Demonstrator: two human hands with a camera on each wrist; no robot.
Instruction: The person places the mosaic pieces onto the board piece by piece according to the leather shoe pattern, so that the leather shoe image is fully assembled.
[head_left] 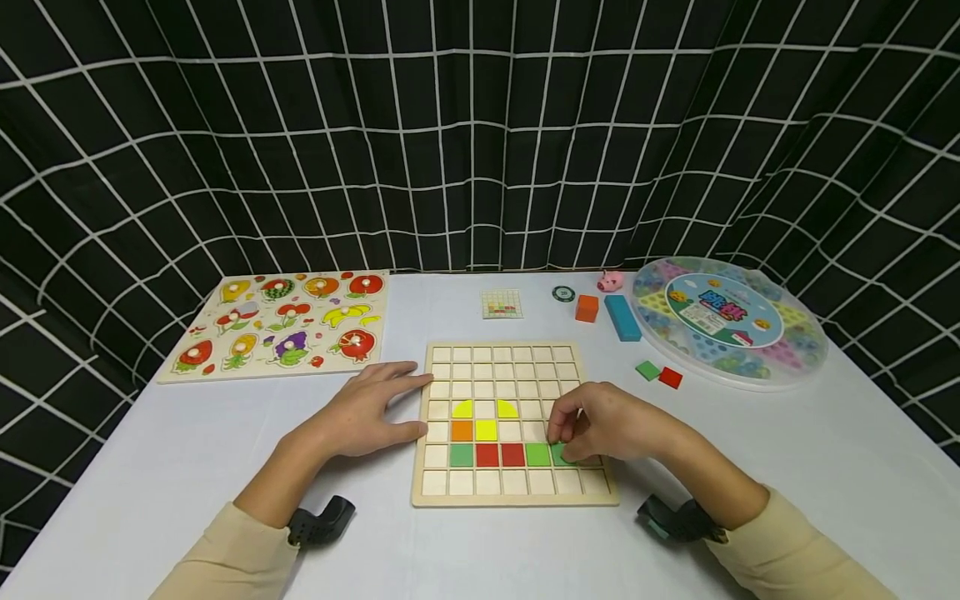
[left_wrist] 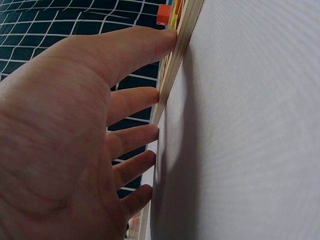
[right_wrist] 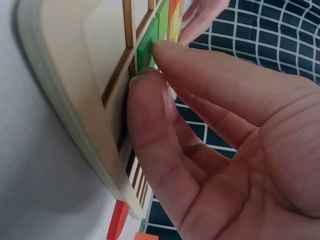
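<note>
A wooden grid board (head_left: pixel 491 482) lies flat on the table. The left hand (head_left: pixel 367 410) is spread at its left side, and in the left wrist view the thumb and fingertips touch the board's edge. Over the right part of the second row from the front, the right hand (head_left: pixel 611 423) has its thumb and index finger at a green square tile (right_wrist: pixel 146 44). The thumb tip lies on that tile, which sits at a grid cell. Left of it in the row come a light green tile (head_left: pixel 537 454), two red tiles (head_left: pixel 512 455) and another green tile (head_left: pixel 462 456).
Orange (head_left: pixel 462 431), yellow (head_left: pixel 487 430) and curved yellow pieces (head_left: pixel 507 409) fill cells farther back. Loose green (head_left: pixel 647 371) and red tiles (head_left: pixel 671 378) lie right. Behind are a pattern card (head_left: pixel 501 304), orange cube (head_left: pixel 587 308), blue block (head_left: pixel 623 318), round bead case (head_left: pixel 795 337) and fruit puzzle (head_left: pixel 258 367).
</note>
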